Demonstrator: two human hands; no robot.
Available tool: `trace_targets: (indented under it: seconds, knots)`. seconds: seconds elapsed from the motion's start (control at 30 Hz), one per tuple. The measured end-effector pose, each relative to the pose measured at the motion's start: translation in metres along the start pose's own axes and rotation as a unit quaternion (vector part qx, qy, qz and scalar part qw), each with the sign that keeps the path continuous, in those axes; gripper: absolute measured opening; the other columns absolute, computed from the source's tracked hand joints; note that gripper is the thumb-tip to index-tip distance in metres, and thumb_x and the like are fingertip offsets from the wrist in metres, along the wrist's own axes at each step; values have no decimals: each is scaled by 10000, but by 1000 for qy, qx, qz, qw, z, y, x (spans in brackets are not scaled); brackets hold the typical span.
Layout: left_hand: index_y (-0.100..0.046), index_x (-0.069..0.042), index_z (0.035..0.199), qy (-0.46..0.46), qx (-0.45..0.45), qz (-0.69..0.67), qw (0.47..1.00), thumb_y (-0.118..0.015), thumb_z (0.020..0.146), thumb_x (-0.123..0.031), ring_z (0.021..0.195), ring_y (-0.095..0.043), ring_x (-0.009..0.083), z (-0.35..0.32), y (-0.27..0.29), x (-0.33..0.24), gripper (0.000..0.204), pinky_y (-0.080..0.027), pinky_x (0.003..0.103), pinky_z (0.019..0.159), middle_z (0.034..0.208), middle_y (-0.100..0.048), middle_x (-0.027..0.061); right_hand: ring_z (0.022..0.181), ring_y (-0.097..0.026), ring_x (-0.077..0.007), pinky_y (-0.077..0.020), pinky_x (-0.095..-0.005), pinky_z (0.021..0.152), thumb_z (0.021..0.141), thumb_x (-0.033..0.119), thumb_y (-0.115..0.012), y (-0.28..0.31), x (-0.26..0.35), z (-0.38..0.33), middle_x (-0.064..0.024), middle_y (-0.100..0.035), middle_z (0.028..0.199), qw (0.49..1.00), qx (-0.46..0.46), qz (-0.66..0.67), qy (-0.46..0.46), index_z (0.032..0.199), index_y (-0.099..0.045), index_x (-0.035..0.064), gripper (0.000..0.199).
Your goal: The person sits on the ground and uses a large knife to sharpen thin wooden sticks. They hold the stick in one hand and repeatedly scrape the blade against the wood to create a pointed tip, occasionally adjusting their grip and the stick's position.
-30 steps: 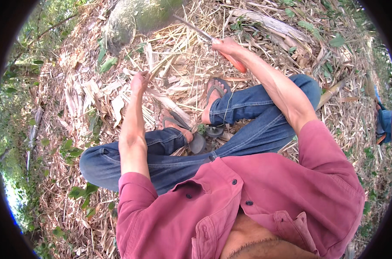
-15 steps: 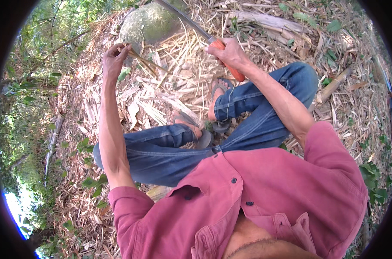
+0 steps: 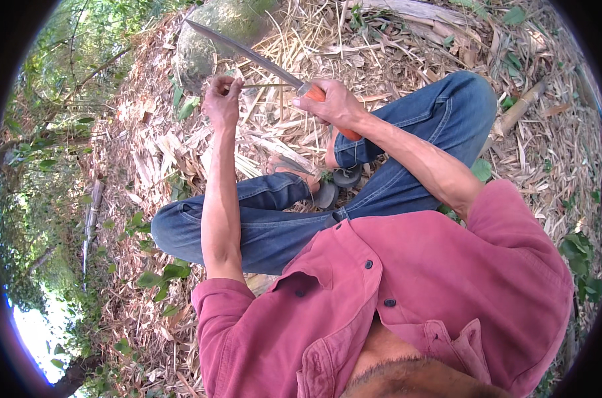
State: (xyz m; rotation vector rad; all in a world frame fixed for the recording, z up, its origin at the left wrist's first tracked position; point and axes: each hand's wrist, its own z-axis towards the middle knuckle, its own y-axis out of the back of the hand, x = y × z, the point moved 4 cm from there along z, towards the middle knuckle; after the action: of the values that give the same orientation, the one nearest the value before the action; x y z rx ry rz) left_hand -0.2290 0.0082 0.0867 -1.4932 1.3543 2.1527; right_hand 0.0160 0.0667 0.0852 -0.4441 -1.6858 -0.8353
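Observation:
My right hand (image 3: 333,104) is wrapped round the orange handle of a machete (image 3: 248,54). Its long grey blade slants up and left, with the tip over a mossy boulder. To the left, my left hand (image 3: 223,103) is closed, thumb and fingers pinched on one end of a thin yellowish-brown strip (image 3: 268,85). The strip runs level to the right, and its far end meets the machete near the base of the blade. Whether the edge touches it or merely overlaps it from here, I cannot tell.
The rounded boulder (image 3: 208,40) lies beyond my hands. Pale split strips (image 3: 314,41), shavings and dry leaves cover the ground. My legs in blue jeans (image 3: 414,142) are bent below my hands, with sandalled feet (image 3: 324,192) between. A log (image 3: 420,12) lies at the back, green bushes at left.
My left hand has moved right and slightly down, bringing the strip level toward the machete. My right hand has come left and down, and the blade now lies flatter.

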Motion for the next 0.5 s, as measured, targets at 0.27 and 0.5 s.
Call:
trace_targets:
  seconds: [0.27, 0.5]
  knots:
    - [-625, -40, 962, 39, 27, -186, 981, -695, 817, -151, 711, -651, 129, -8, -2, 3, 195, -540, 229, 631, 817, -686, 85, 558, -561, -131, -457, -296, 539, 779, 456, -687, -4, -18, 4, -24, -553, 627, 998, -17, -56, -24, 912, -598, 9, 475]
    - [-618, -42, 979, -52, 55, -153, 985, -644, 856, -130, 789, -659, 134, -14, 68, -84, 154, -553, 255, 695, 902, -692, 121, 845, -612, -302, -485, -386, 784, 747, 476, -690, 9, -10, 19, -185, -614, 940, 944, -203, -134, 221, 1139, -546, -24, 651]
